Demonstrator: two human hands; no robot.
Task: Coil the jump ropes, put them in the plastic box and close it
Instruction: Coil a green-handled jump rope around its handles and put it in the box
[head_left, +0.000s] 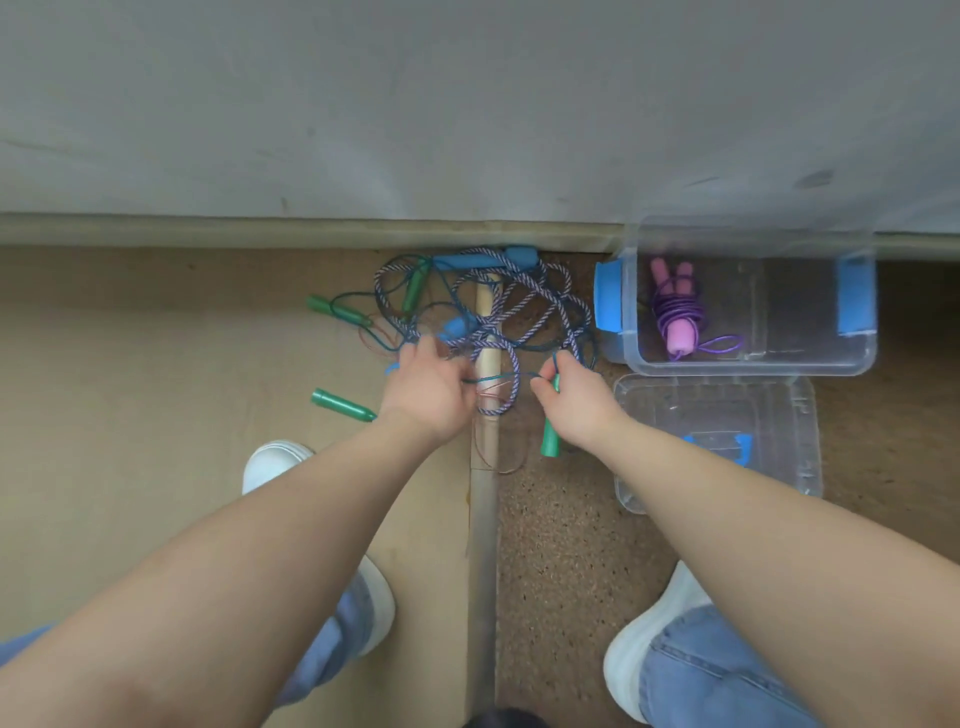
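Both arms are out over the floor. The right hand (576, 400) is wrapped round a smooth green handle (549, 441), a tapered plastic tube whose wide end hangs toward six o'clock. A thin teal cord (511, 375) runs taut from it across to the left hand (426, 387), whose fingers are curled down and look to be pinching that cord, though the back of the hand hides the fingertips.

At twelve o'clock from the hands lies the tangle of ropes (483, 312), loose overlapping loops against the foot of the grey wall (467, 104). The thickest is a twisted purple-and-white braided rope (524, 291), with rounded blue foam grips (483, 260) at its far edge. Two more green handles lie out at nine and ten o'clock (343, 405), glossy and cone-tipped.

At two o'clock from the right hand sits the plastic box (831, 358), clear, rounded at the corners, with blue clip latches at both ends. Inside it is a purple rope (678, 312), coiled tight around its pink foam grips. The lid (779, 415), flat and see-through, lies on the speckled floor at three o'clock, just beside the box.

A pale wooden strip (484, 519) runs from the tangle toward six o'clock between white shoes (275, 462).
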